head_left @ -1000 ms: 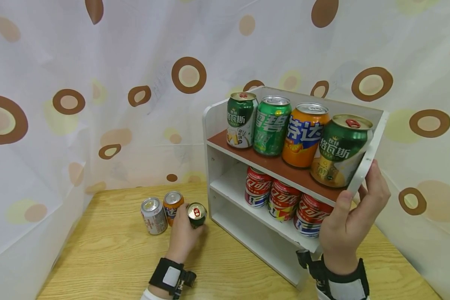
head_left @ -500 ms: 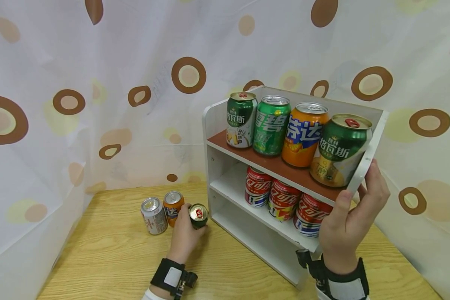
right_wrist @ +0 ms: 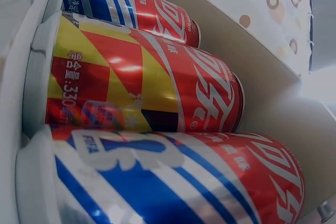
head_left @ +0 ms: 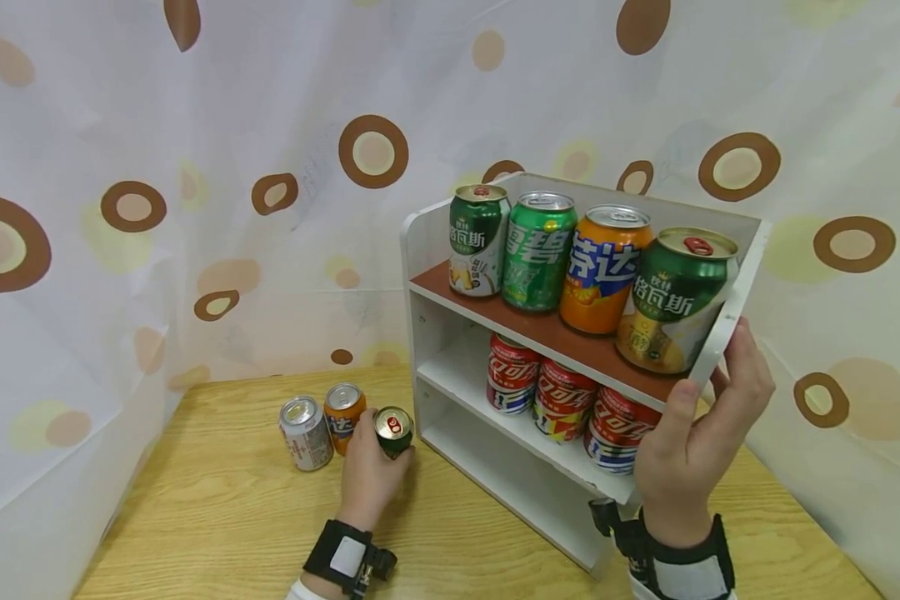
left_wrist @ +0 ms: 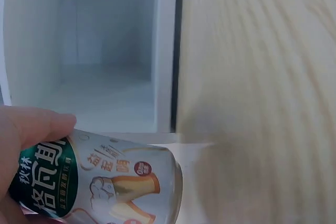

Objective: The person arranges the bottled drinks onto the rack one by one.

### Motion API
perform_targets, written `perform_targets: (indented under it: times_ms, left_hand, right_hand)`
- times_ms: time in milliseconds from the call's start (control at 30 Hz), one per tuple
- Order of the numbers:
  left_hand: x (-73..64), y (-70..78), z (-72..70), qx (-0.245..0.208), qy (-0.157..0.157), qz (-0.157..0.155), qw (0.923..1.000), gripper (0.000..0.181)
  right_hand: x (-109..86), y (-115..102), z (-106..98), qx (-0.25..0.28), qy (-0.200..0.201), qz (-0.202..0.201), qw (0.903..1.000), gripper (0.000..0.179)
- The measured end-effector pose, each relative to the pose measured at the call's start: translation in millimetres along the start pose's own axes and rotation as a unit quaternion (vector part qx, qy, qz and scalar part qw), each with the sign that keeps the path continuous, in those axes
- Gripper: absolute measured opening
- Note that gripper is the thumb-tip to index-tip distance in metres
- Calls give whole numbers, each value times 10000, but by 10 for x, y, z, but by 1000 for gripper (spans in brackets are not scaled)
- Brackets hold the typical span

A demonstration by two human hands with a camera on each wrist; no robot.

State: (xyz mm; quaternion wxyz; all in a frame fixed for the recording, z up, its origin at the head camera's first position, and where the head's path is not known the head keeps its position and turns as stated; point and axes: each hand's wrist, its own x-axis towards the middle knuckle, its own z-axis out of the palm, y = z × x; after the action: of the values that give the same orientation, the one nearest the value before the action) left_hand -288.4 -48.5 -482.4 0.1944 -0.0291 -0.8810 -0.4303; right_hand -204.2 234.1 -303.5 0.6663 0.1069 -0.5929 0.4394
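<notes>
My left hand (head_left: 370, 475) grips a green-and-white drink can (left_wrist: 126, 182) with a gold lid and red tab, beside the shelf's lower left corner. In the left wrist view the fingers wrap its green upper part, and the shelf's bottom compartment is right behind it. An orange can (head_left: 345, 408) and a silver-white can (head_left: 307, 442) stand to the left of that hand. My right hand (head_left: 708, 433) holds the right side panel of the white shelf (head_left: 414, 367), thumb at the front edge; the other fingers are partly hidden behind the panel.
On the red-brown top board stand two green kvass-style cans (head_left: 479, 242) (head_left: 675, 300), a green can (head_left: 540, 254) and an orange can (head_left: 603, 271). Red cola cans (head_left: 562, 400) stand on the middle board. A patterned curtain (head_left: 232, 125) hangs behind the wooden table (head_left: 217, 500).
My left hand and its can have shifted very slightly rightward beside the shelf. The head view has drifted a little. My right hand keeps its place on the side panel.
</notes>
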Motion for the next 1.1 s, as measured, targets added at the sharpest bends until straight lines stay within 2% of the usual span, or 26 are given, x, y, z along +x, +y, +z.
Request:
perform_targets:
  times_ms: [200,600,833,1100]
  left_hand:
    - [30,142,-83,-104,120,90,9998,75]
    - [142,682,-371,-875,-54,290,9957,78]
    - [230,903,-431,-959,-118,554,9938,81]
    - [304,1052,-461,-950,-162,693,9929,83]
  right_hand:
    - [27,-77,23,-16,23,-6,10000,57]
    - [10,24,-12,-39,-74,-33,10000,63]
    - [42,-59,-2,-91,-106,24,9999,58]
    - [34,-40,-22,-103,-151,35,9998,54]
